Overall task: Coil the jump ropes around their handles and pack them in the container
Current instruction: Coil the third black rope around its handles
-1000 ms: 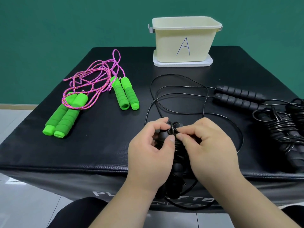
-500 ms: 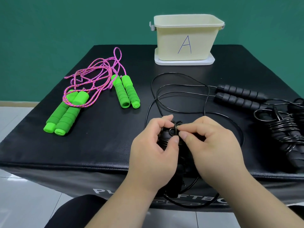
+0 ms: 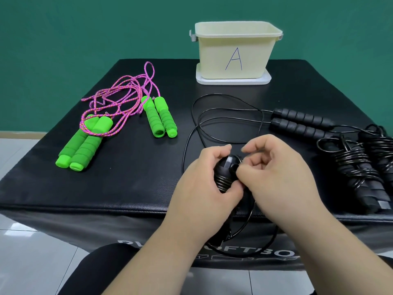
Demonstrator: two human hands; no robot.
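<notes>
The scene is lit brightly and evenly from above, so that only faint, soft shadows are cast beside the green handles (image 3: 85, 143) and under the tub (image 3: 234, 54) at the far edge of the table (image 3: 131, 184). Pale glare is seen on the floor tiles (image 3: 25, 231) below the near left corner, and small highlights are picked out on the wrapped black ropes (image 3: 357, 162) by the right edge and on the cord (image 3: 222, 180) wound round the black handle (image 3: 228, 165). The table's edges are bowed by the wide lens, and the left hand (image 3: 204, 188), the right hand (image 3: 278, 177) and the lettering (image 3: 265, 253) on the front face are rendered slightly soft.
</notes>
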